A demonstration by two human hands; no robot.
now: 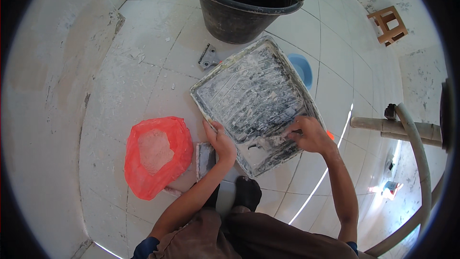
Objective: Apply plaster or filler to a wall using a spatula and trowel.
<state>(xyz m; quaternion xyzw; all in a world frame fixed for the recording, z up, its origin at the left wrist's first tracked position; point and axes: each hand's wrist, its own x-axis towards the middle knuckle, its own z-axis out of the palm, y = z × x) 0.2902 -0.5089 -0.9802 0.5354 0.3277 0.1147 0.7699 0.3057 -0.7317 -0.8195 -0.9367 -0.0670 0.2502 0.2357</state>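
Observation:
A ribbed paint tray (249,84), caked with white and grey residue, is tilted in front of me. My left hand (223,144) grips its left rim, fingers at the edge. Inside its lower right part, my right hand (309,133) has its fingers bent together close to the residue. Whatever they pinch, if anything, is too small to tell. A wet whitish smear (258,151) lies in the tray's near end. Left of my left hand sits an open red plastic bag (181,151) of pale powder (155,151). Beside my wrist is a grey rectangular piece (206,158), partly covered by my arm.
Beyond the tray stands a large black bucket (237,19). A grey metal piece with holes (208,57) lies near the tray's far left corner; a blue basin (302,69) is partly behind it. Bamboo poles (397,127) and a brown stool (388,25) are at the right.

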